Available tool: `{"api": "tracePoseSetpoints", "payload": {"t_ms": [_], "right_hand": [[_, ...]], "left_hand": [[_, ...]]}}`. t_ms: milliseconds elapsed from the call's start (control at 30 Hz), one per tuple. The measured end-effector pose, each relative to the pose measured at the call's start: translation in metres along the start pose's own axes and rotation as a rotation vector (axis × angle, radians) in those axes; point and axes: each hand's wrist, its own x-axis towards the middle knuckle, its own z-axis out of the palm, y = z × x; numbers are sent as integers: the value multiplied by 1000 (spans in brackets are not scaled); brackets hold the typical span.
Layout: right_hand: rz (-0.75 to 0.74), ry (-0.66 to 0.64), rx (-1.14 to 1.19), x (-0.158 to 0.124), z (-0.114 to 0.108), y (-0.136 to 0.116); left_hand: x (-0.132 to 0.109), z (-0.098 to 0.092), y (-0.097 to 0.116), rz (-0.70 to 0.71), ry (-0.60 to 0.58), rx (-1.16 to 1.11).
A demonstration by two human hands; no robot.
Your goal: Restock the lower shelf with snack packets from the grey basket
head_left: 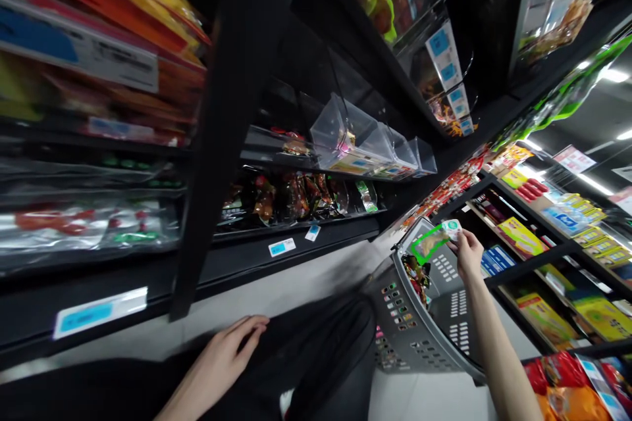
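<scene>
My right hand (467, 252) pinches the white end of a green-edged snack packet (428, 243) above the grey shopping basket (429, 348). The packet is partly see-through with a pale content I cannot make out. Inside the basket, several dark and red wrapped packets (417, 279) lie against the side nearest the shelf. My left hand (228, 352) holds nothing; its fingers are loosely bent with the thumb apart, over the dark trousers (306, 348). The basket stands on the pale floor beside my knee.
Black shelving on the left bears wrapped snacks (296, 196), clear plastic bins (353, 135) and price labels (282, 247). An upright black post (217, 131) divides it. Boxed goods fill the shelves (526, 237) at right, with red and orange bags (567, 385) low down.
</scene>
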Motion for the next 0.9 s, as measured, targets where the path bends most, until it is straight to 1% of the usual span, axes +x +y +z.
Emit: {"api": "tracePoseSetpoints", "payload": {"t_ms": [33,100,167,267,367,433,533,633,700,800,900], "right_hand": [[8,36,107,-6,4,-11],[-18,70,224,-19,13,-35],[-39,38,293,-36,24,-60],[-9,-114,321,-68,46,-89],[73,-332,318,-108,75,-101],[142,-490,319,-137,99,-100],[226,-723,303,-184,139,-88],[298,-895,302,-228,183,-72],[348,-956,326,-253,211,-63],[420,-982,396,-282,248,-53],[479,-1025,494,-304,272,-45]], "left_hand": [[0,0,0,-3,-3,-3],[0,0,-1,-11,-13,-21],[0,0,0,-26,-21,-62],[-1,0,2,-78,-43,-173],[-1,-1,8,-144,-87,-337],[-2,-2,14,-167,-118,-476],[-4,-5,26,-179,-142,-704],[-4,-6,34,-195,-137,-858],[-3,-5,34,-232,-62,-837],[0,-5,30,-247,98,-759],[3,-5,26,-228,188,-745]]}}
